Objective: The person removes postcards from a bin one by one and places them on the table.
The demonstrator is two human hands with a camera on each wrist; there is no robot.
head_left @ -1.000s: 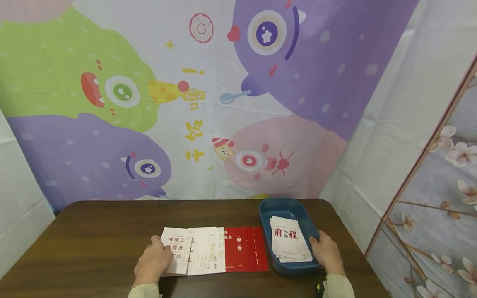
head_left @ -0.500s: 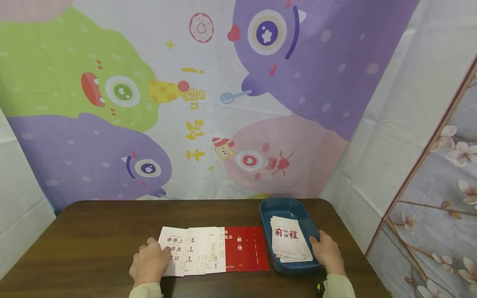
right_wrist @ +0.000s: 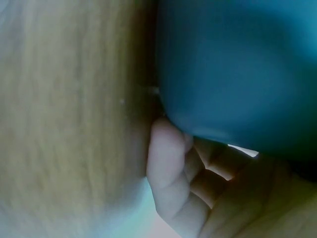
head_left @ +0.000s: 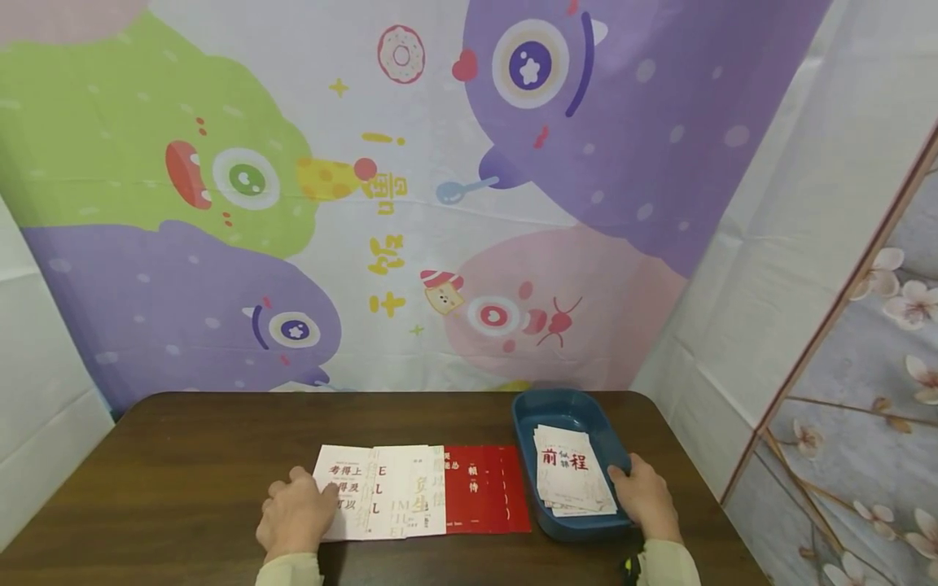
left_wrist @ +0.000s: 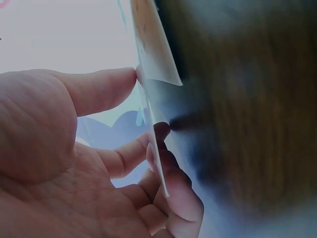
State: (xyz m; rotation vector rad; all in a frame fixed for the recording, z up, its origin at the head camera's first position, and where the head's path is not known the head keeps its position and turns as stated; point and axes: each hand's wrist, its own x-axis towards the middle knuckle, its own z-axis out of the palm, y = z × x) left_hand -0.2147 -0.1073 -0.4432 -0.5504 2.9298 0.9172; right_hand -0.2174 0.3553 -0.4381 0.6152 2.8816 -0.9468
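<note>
A row of overlapping cards lies on the brown table, white cards (head_left: 391, 492) at the left and red cards (head_left: 486, 492) at the right. My left hand (head_left: 295, 514) pinches the leftmost white card (head_left: 344, 472) at its left edge. In the left wrist view the thumb (left_wrist: 106, 89) is on one face of that card and the fingertips are on the other. At the right stands a blue tray (head_left: 522, 415) with a pile of printed white cards (head_left: 572, 468) in it. My right hand (head_left: 645, 498) grips the tray's right side, its fingers curled against the outer wall in the right wrist view.
The wooden table (head_left: 183, 472) reaches back to a cloth backdrop (head_left: 410, 350) with cartoon monsters. At the right hangs a flowered panel (head_left: 857, 407), close beyond the table's edge.
My left hand has shifted a little left with the leftmost white card, baring more lettering on the card beside it. The tray and my right hand have stayed in place.
</note>
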